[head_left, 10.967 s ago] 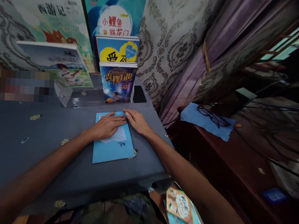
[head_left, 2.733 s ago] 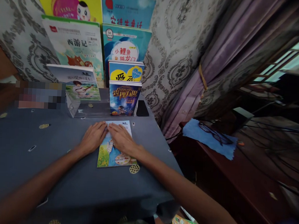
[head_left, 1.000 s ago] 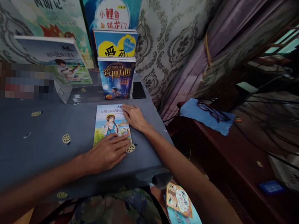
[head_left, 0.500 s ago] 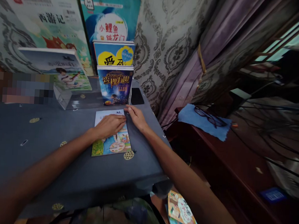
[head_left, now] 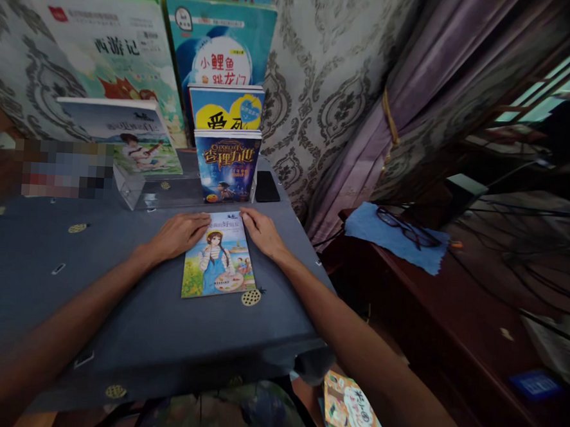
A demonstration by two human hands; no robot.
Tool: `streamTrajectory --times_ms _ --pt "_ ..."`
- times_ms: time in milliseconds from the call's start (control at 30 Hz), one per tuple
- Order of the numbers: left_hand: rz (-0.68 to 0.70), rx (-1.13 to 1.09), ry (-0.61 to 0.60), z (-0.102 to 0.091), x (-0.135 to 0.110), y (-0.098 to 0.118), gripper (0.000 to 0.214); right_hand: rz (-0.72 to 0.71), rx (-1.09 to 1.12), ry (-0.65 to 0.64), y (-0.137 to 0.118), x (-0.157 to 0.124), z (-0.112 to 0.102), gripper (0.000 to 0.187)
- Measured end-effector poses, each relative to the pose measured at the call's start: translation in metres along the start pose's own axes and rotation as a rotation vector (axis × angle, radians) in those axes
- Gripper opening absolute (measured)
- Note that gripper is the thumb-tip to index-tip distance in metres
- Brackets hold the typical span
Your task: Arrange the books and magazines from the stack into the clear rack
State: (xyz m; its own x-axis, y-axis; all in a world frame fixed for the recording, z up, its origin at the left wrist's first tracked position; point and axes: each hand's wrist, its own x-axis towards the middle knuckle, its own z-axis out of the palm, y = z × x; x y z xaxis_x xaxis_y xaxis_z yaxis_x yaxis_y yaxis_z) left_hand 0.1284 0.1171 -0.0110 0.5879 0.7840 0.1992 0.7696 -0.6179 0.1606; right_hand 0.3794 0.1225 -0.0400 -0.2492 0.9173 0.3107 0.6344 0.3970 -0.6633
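Observation:
A thin picture book (head_left: 218, 261) with a girl in a blue dress on its cover lies flat on the grey tablecloth (head_left: 115, 306). My left hand (head_left: 180, 234) rests flat at the book's upper left corner, fingers stretched out. My right hand (head_left: 261, 230) lies flat at the upper right corner, fingertips touching the book's top edge. Neither hand grips anything. Just beyond the book stands a dark blue book (head_left: 226, 166) upright in a clear stand (head_left: 144, 195).
More books lean in rows against the patterned wall (head_left: 317, 80). A black phone (head_left: 268, 187) lies right of the stand. Right of the table hang purple curtains (head_left: 407, 111); a wooden bench (head_left: 452, 314) holds a blue cloth with glasses (head_left: 400, 230). Books (head_left: 350, 414) lie below the table edge.
My left hand slid off the cover's middle to the book's upper left corner, so the whole cover shows. The right hand stays at the top right corner.

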Motion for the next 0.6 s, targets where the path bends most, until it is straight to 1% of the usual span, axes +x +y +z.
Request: streamTrajectory --times_ms 67,167,333,433,500,600 --pt "0.002 -0.001 0.017 -0.002 -0.012 -0.002 0.046 -0.051 -0.106 -0.036 -0.007 -0.004 0.000 0.039" --pt "0.008 0.005 0.036 -0.001 -0.020 0.000 0.044 -0.093 -0.215 -0.072 -0.013 -0.007 0.001 0.038" --pt "-0.012 -0.015 0.073 0.006 -0.021 0.001 0.043 -0.102 -0.266 -0.114 -0.016 -0.007 0.001 0.037" --pt "-0.025 -0.033 0.104 0.012 -0.023 0.000 0.043 -0.101 -0.287 -0.134 -0.023 -0.010 0.002 0.036" --pt "-0.048 -0.008 0.125 0.013 -0.026 0.003 0.042 -0.085 -0.325 -0.137 -0.032 -0.016 0.002 0.034" --pt "-0.139 0.094 0.144 0.012 -0.029 0.012 0.041 -0.083 -0.418 -0.138 -0.047 -0.030 0.001 0.028"
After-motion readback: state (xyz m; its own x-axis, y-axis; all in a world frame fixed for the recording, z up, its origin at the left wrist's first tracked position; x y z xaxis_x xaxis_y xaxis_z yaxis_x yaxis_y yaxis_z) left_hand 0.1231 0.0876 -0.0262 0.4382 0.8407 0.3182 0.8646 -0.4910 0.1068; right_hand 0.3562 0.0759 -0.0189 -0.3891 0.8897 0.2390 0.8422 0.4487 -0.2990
